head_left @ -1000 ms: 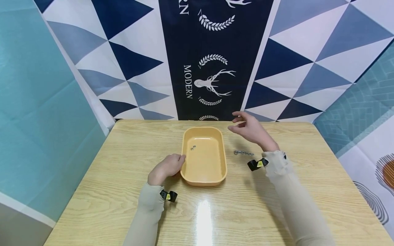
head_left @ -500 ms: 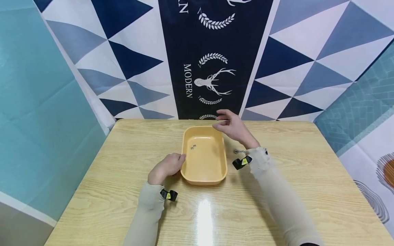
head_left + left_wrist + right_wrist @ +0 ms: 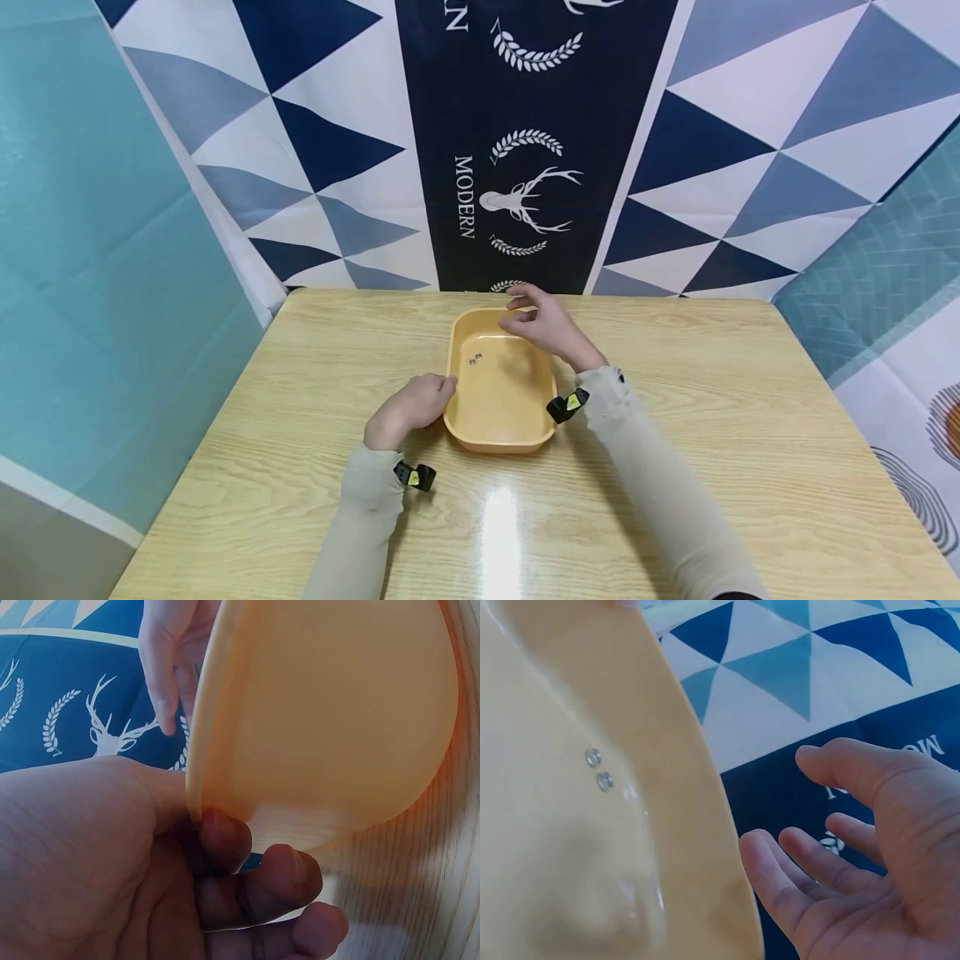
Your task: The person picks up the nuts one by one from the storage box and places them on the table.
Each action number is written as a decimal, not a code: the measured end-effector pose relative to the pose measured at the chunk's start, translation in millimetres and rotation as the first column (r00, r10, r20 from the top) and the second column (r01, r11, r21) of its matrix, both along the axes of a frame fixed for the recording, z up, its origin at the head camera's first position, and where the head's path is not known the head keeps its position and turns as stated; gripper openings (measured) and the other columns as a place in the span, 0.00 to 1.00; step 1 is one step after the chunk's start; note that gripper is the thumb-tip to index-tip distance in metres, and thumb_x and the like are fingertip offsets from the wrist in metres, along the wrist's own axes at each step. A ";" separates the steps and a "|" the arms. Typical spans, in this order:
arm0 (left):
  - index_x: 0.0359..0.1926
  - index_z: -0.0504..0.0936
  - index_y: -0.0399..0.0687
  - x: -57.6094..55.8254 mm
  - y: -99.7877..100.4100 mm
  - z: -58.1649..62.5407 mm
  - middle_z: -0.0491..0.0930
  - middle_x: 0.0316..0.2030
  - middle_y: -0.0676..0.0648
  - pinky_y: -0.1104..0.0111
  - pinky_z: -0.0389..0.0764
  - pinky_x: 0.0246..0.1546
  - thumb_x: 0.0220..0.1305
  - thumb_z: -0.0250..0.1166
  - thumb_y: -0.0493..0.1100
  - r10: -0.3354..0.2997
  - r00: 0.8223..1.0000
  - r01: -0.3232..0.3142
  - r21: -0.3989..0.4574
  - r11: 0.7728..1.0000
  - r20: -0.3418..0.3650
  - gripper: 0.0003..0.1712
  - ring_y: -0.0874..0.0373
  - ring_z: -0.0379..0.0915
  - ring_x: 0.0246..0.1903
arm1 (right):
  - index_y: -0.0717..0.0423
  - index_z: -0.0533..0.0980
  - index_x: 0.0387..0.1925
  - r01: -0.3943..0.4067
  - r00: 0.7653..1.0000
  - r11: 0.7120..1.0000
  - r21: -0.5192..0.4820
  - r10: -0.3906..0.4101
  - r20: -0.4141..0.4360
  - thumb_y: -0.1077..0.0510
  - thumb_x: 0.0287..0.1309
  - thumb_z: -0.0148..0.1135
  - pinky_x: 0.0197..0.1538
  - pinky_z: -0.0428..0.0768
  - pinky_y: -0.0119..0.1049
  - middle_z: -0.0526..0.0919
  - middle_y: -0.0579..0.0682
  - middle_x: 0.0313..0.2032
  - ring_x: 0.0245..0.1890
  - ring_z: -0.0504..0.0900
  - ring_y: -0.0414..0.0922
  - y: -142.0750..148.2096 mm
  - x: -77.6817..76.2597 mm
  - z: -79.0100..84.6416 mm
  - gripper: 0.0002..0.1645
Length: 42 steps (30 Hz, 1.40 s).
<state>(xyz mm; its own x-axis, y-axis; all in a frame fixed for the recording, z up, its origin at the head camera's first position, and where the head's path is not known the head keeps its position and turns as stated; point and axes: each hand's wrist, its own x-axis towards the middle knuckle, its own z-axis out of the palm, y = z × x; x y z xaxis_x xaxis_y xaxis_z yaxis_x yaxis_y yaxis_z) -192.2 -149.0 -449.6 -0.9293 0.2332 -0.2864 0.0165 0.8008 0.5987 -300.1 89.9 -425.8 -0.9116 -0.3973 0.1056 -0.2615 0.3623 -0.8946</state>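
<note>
My left hand point(image 3: 412, 408) grips the left rim of a yellow rectangular plastic tray point(image 3: 498, 442), thumb over the edge. In the left wrist view its curled fingers point(image 3: 281, 877) press against the tray's outer wall. Over the tray's far right part hovers my right hand point(image 3: 551, 329), fingers apart and loosely bent. The right wrist view shows nothing between its thumb and fingers point(image 3: 772, 881). Two small shiny round silver pieces point(image 3: 598, 769) lie side by side inside the tray, towards its left side; their exact kind cannot be told.
The tray stands on a light wood-grain table point(image 3: 315, 350). Behind the table's far edge hangs a patterned cloth point(image 3: 517, 100) with triangles and deer heads. A teal panel point(image 3: 120, 250) borders the left side. A bright light reflection lies on the near tabletop.
My right hand has moved left from beside the tray to above it. Its sleeve now covers where a row of small shiny pieces lay. The left hand keeps its grip.
</note>
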 end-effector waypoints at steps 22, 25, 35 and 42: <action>0.34 0.80 0.43 -1.1 1.3 0.8 0.73 0.22 0.47 0.65 0.71 0.29 0.84 0.37 0.51 -0.009 1.000 0.008 0.014 1.000 0.014 0.30 0.56 0.68 0.20 | 0.69 0.74 0.63 -0.034 0.998 0.996 0.077 0.029 0.063 0.62 0.62 0.71 0.51 0.85 0.42 0.82 0.68 0.54 0.50 0.86 0.60 -27.5 -4.6 -30.6 0.30; 0.33 0.79 0.43 -1.1 2.2 1.4 0.73 0.20 0.48 0.66 0.71 0.28 0.84 0.37 0.52 -0.003 1.000 0.003 0.025 1.000 0.028 0.30 0.57 0.67 0.18 | 0.70 0.76 0.60 -0.031 0.997 0.995 0.097 0.024 0.069 0.64 0.61 0.70 0.47 0.87 0.41 0.83 0.68 0.53 0.48 0.87 0.58 -29.1 -3.1 -34.5 0.27; 0.34 0.80 0.43 -0.1 0.3 0.7 0.73 0.22 0.47 0.66 0.71 0.29 0.84 0.38 0.51 -0.002 1.000 0.002 0.019 1.000 0.014 0.29 0.57 0.68 0.20 | 0.69 0.79 0.55 -0.074 0.996 0.979 0.188 0.064 0.056 0.64 0.61 0.69 0.40 0.86 0.34 0.86 0.63 0.47 0.38 0.87 0.46 -39.0 -4.8 -40.2 0.22; 0.35 0.80 0.44 -0.1 -0.3 0.0 0.73 0.24 0.47 0.66 0.71 0.31 0.84 0.38 0.51 0.003 1.000 -0.003 0.008 1.000 0.000 0.29 0.56 0.69 0.23 | 0.68 0.81 0.50 -0.118 0.993 0.951 0.285 0.113 0.033 0.63 0.60 0.69 0.41 0.83 0.31 0.87 0.60 0.44 0.38 0.85 0.46 -44.1 -9.9 -38.1 0.18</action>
